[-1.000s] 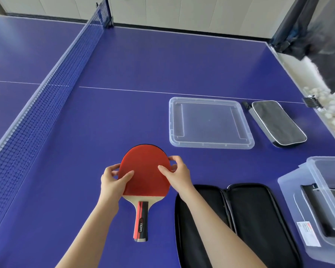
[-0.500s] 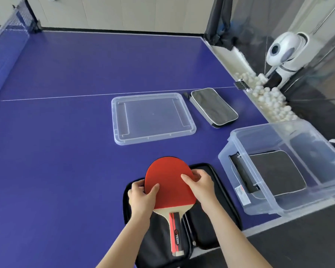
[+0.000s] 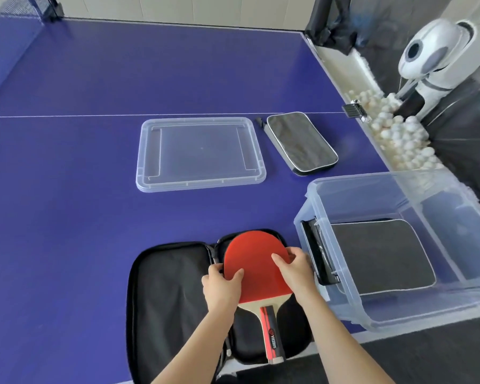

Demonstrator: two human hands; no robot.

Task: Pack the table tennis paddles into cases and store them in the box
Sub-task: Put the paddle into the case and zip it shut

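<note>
The paddle has a red face, pale wood neck and red-and-black striped handle, over a black open case. At two o'clock a clear box holds a black case; the table is deep blue.

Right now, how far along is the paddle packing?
Done: one closed dark fabric case lies inside the clear plastic box. In hand: the left hand and right hand hold the red-faced wooden paddle over the open black zip case. Left: zip it, then box it and the second closed case beside the clear lid.
</note>
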